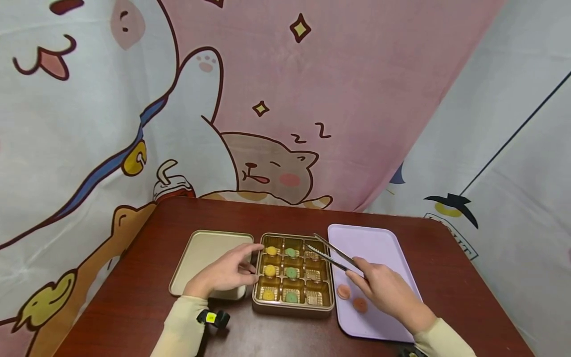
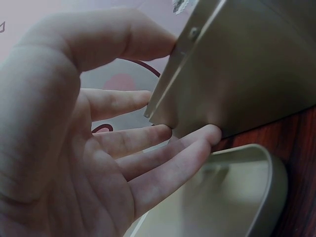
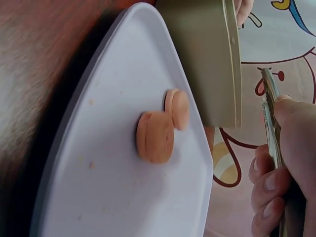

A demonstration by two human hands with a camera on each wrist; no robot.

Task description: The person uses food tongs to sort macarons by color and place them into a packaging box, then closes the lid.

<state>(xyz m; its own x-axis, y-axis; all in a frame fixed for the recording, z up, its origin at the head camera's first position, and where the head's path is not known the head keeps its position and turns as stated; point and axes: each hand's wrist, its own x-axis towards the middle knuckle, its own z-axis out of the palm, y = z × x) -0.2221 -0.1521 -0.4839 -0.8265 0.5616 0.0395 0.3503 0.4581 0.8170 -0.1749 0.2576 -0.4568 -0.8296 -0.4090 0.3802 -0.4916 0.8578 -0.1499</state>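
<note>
My right hand grips metal tongs, their arms spread and tips over the back right compartment of a gold box. A pinkish-orange macaron shows in that compartment, partly hidden by the tongs. Yellow macarons fill the box's left column and green macarons its middle column. My left hand touches the box's left side, thumb and fingers spread along the wall and rim. Two orange macarons lie close together on the lilac tray, below my right hand.
Left of the box lies a shallow gold lid, partly under my left forearm. The lilac tray stands close along the box's right side, with small crumbs on it. All rest on a dark red-brown table before a cartoon-printed cloth.
</note>
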